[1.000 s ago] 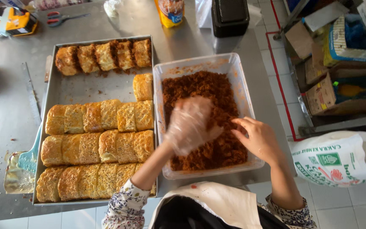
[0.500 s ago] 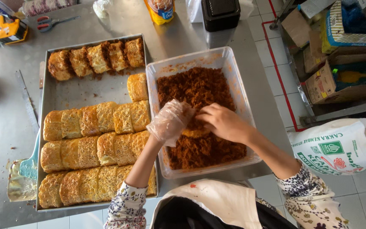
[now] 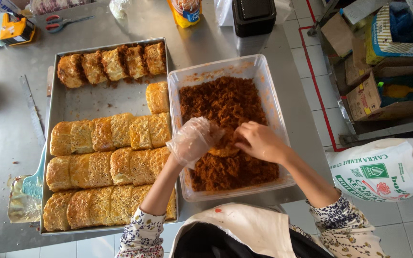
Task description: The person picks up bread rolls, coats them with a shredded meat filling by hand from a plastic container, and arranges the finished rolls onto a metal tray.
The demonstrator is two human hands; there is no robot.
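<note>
Head view: gloved left hand [image 3: 193,141] and bare right hand [image 3: 260,142] both clasp the bun [image 3: 224,149] between them over the brown floss [image 3: 223,102].

Two forearms reach forward; gloved left hand [image 3: 193,140] and bare right hand [image 3: 260,142] curl together, fingers bent.

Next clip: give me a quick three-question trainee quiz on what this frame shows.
1. True or false: the left hand wears a clear plastic glove.
2. Which container are both hands working in: A) the metal tray of golden buns, B) the clear plastic tub of brown shredded filling?
3. What does the right hand press, together with the left?

Key: 1 true. 2 B. 3 A bun half buried in the filling.
</note>
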